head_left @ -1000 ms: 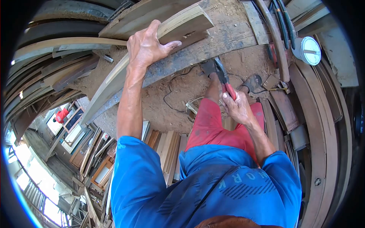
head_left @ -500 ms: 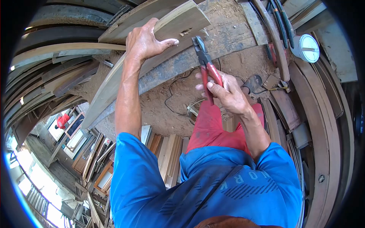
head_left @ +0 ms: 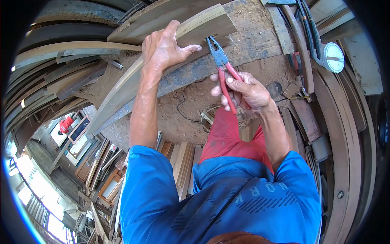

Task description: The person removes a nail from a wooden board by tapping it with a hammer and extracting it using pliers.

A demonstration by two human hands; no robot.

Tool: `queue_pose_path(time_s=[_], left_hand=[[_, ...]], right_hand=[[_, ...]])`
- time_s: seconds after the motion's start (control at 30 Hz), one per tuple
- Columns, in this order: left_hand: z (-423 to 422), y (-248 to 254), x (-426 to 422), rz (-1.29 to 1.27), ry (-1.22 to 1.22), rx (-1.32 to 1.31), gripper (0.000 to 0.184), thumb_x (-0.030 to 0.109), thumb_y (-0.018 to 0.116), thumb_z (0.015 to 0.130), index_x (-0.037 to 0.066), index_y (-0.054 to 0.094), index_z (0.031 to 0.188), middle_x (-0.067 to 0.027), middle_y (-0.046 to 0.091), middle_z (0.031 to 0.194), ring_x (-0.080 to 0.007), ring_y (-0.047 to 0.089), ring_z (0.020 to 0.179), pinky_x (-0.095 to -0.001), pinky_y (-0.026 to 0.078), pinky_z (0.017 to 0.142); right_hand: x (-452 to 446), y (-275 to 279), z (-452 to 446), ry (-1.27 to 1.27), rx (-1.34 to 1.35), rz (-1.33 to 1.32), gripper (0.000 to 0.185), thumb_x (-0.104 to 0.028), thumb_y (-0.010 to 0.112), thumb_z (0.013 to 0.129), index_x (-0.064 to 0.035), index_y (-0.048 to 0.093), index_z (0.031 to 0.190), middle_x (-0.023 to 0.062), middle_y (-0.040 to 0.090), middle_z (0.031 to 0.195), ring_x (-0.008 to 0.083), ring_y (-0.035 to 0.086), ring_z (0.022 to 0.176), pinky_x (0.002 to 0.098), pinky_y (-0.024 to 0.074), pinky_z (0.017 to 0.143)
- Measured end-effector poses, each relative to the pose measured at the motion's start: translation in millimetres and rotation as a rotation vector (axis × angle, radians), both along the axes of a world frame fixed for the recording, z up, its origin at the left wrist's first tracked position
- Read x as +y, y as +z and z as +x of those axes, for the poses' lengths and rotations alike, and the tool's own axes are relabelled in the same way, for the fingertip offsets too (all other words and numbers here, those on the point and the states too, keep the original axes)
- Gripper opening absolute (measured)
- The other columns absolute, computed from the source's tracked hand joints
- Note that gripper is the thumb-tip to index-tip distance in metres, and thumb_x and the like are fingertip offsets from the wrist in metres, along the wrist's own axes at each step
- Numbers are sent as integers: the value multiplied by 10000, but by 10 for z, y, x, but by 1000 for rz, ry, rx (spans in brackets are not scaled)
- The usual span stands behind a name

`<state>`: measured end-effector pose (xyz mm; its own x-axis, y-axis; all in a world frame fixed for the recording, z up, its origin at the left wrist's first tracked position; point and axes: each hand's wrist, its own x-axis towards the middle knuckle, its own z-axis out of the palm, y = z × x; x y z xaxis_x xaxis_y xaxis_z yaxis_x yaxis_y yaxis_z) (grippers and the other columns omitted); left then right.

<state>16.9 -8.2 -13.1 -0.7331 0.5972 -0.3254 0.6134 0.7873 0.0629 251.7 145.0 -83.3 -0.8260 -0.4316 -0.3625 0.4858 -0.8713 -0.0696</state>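
Note:
My left hand (head_left: 164, 48) is wrapped over the upper edge of a long curved wooden board (head_left: 207, 25), its thumb against the near face. The board stands on edge on a worn plank bench (head_left: 256, 42). Red-handled pliers (head_left: 220, 57) are in my right hand (head_left: 245, 90), with the handles spread. Their slightly parted jaws are at the lower part of the board's near face, to the right of my left thumb. Whether the jaws grip anything there is too small to tell.
Curved boards are stacked at the left (head_left: 73, 49) and right (head_left: 345, 150). A white bucket (head_left: 333, 57) and long-handled cutters (head_left: 305, 28) are at the upper right. Planks (head_left: 180, 160) and a cable lie below the bench. A person in red (head_left: 65, 125) is far left.
My right hand has raised the pliers from over my legs to the board, and the handles have opened. My left hand still holds the board, which appears shifted slightly right in view.

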Motion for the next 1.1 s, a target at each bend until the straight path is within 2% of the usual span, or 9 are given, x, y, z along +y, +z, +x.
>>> queue_pose_path(time_s=[0.07,0.1,0.23,0.33,0.53,0.67,0.9,1.0,1.1], left_hand=[[44,0,-6,12,-7,19,819,633,949,656,123,681,1238,-202,785,885,-422,773,904,-514,610,783],[53,-4,-9,14,-14,30,811,632,949,657,124,682,1230,-199,783,878,-421,772,892,-512,609,773],[95,-18,-35,24,-46,75,791,633,950,655,123,684,1199,-185,778,850,-416,771,844,-498,609,732],[115,-2,-48,35,-79,107,787,638,949,651,116,682,1176,-176,777,832,-410,770,820,-490,607,701],[-15,-15,-26,-7,-17,6,783,659,946,638,107,686,1129,-172,778,829,-395,774,813,-492,609,690],[-30,15,23,66,-71,19,789,672,938,639,118,693,1145,-157,788,868,-401,771,860,-499,606,753],[-160,-28,35,-22,-45,-41,845,675,941,636,125,713,1237,-183,803,1063,-395,774,991,-499,601,870],[-335,-60,62,-18,-22,-155,839,645,954,632,123,734,1251,-178,805,1087,-380,778,1012,-492,600,896],[-408,-117,54,4,-34,-172,837,622,972,616,120,753,1249,-168,811,1083,-359,786,1021,-472,605,920]], right_hand=[[-14,-128,33,20,43,-66,475,-311,626,1102,32,571,1426,123,742,1005,165,707,763,338,629,651],[-37,-30,7,30,-29,-41,441,-365,633,1098,17,625,1318,46,660,870,112,595,653,305,555,573],[-126,33,-4,42,-42,-124,386,-410,629,1097,-25,624,1115,-24,551,808,78,513,622,273,484,542],[-185,104,14,26,-88,-138,374,-405,604,1113,-32,624,1106,-31,537,779,80,502,611,271,472,538],[-188,305,393,176,128,469,324,-354,558,1131,-55,600,1014,-32,529,725,64,496,593,263,437,515],[10,253,741,141,-86,635,328,-330,552,1123,-41,596,974,-21,550,742,72,523,623,266,441,547],[-110,244,471,-46,156,716,339,-208,526,1116,41,578,1340,69,675,1015,147,649,832,326,542,801],[-152,323,355,-83,187,1014,342,-121,471,1115,54,514,1405,101,684,1124,162,688,865,329,562,795],[-116,397,311,-16,33,923,330,-97,449,1114,38,473,1414,129,676,1224,163,712,885,329,583,780]])
